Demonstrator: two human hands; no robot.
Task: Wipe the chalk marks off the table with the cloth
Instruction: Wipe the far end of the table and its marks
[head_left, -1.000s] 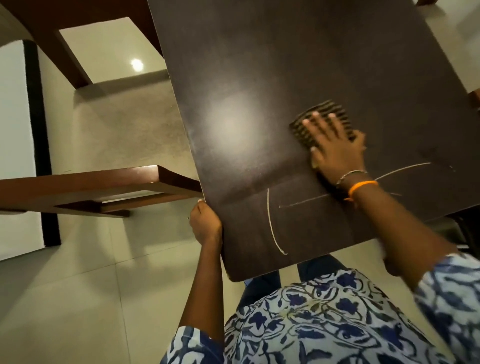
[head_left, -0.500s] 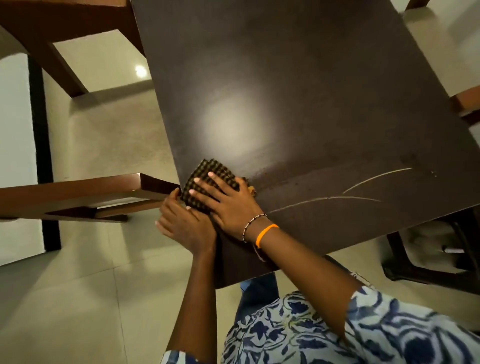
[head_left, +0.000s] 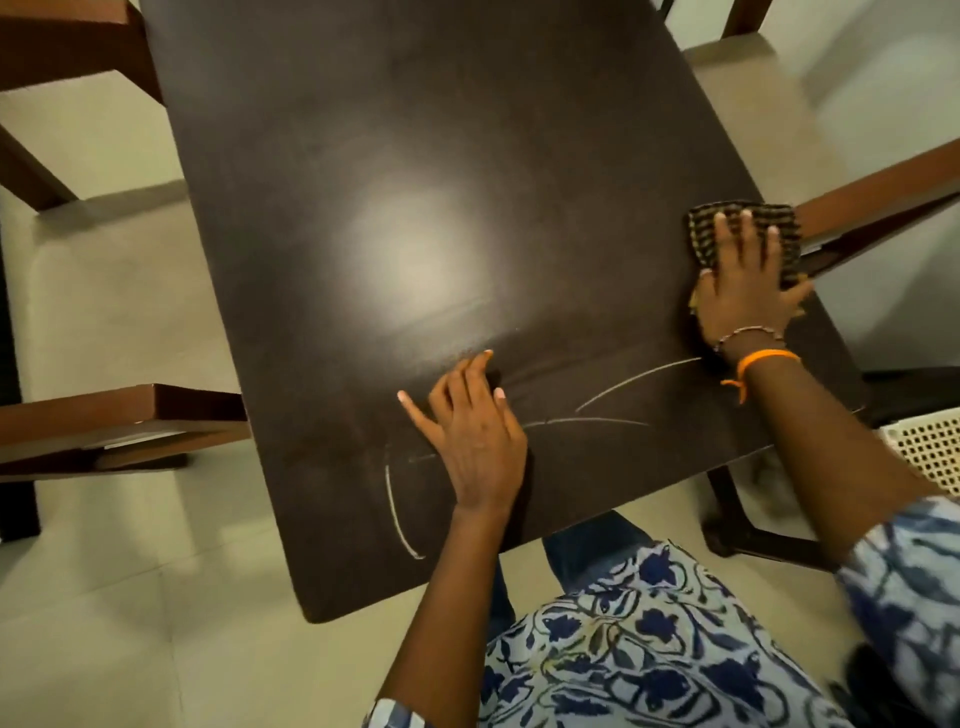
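A dark brown table (head_left: 415, 130) fills the middle of the view. My right hand (head_left: 748, 291) lies flat with spread fingers on a dark checked cloth (head_left: 779, 228) at the table's right edge. My left hand (head_left: 472, 436) rests flat on the tabletop near the front, fingers straight, holding nothing. White chalk marks show near the front edge: a curved line (head_left: 397, 514) left of my left hand, and two long strokes (head_left: 639, 376) between my hands.
Wooden chairs with pale seats stand on the left (head_left: 119, 415) and on the right (head_left: 878, 192). A white perforated basket (head_left: 930, 452) sits on the floor at the right. Pale floor tiles (head_left: 104, 623) surround the table.
My right hand has swept the cloth from the table's left edge across to its right edge. My left hand has moved from the left edge onto the tabletop near the chalk lines.
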